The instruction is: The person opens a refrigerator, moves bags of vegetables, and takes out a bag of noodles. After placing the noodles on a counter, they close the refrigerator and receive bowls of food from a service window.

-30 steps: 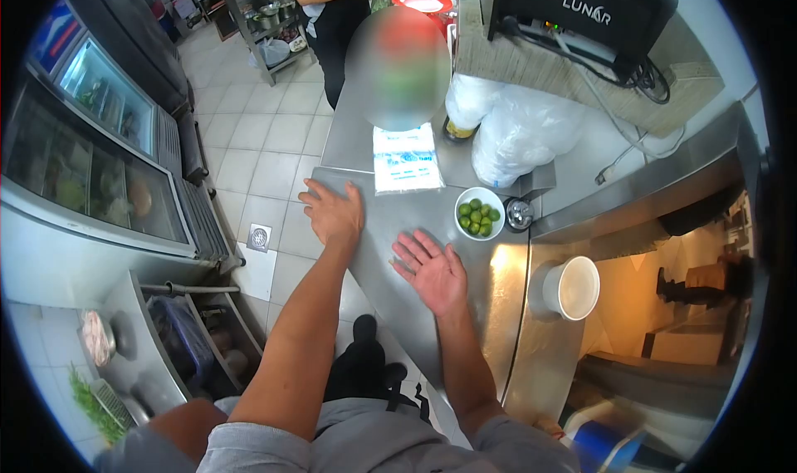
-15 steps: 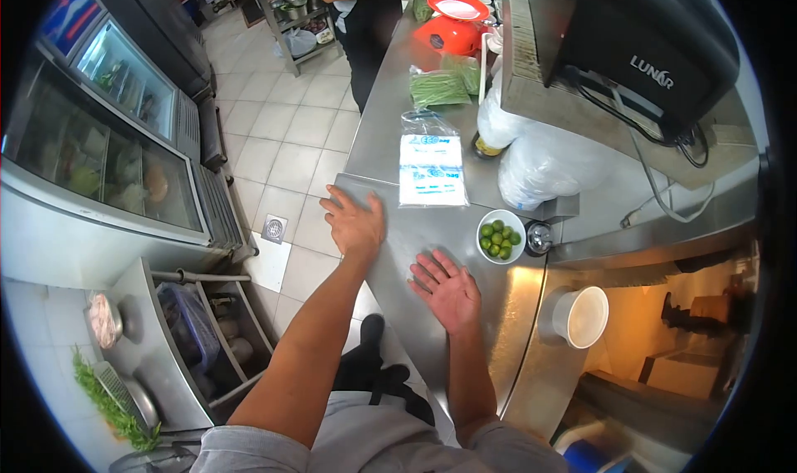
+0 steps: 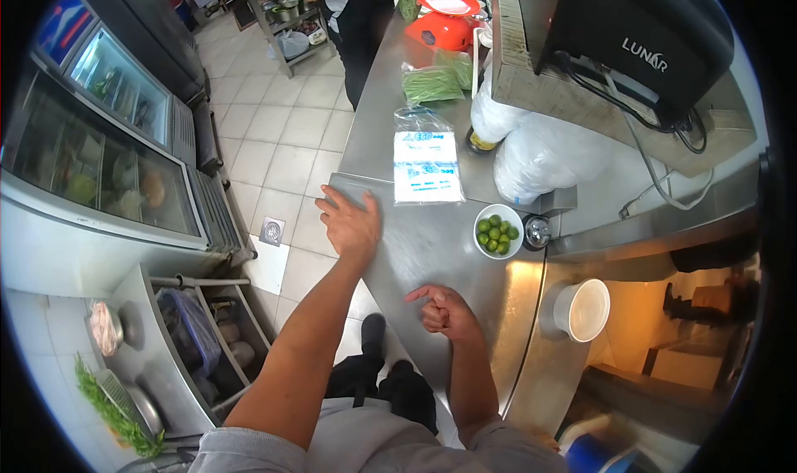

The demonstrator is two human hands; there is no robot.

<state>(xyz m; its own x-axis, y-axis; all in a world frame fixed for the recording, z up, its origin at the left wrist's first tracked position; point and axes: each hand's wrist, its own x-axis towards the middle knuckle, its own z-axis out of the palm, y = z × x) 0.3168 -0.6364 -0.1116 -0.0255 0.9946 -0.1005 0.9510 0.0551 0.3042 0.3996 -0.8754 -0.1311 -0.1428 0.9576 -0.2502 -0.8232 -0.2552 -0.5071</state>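
Note:
My left hand (image 3: 352, 226) rests on the edge of the steel counter (image 3: 415, 253), its fingers spread and nothing in it. Above the counter, my right hand (image 3: 448, 311) has its index finger stretched to the left and the other fingers curled in; I see nothing held. A white bowl (image 3: 479, 246) of small green citrus fruits (image 3: 496, 232) stands just beyond the right hand. Farther along lies a pack of white plastic bags (image 3: 426, 168) with blue print. Behind it are clear bags of green beans (image 3: 432, 83).
A red scale (image 3: 441, 31) with a red plate stands at the far end, near another person (image 3: 365, 20). Clear plastic-wrapped bundles (image 3: 540, 159) and a black monitor (image 3: 639, 49) line the right side. A white tub (image 3: 584, 311) sits nearby. Glass-door fridges (image 3: 108, 161) stand left.
My right hand has turned over from palm up with spread fingers to curled fingers with the index pointing. My left hand stays on the counter edge. The view shifted slightly.

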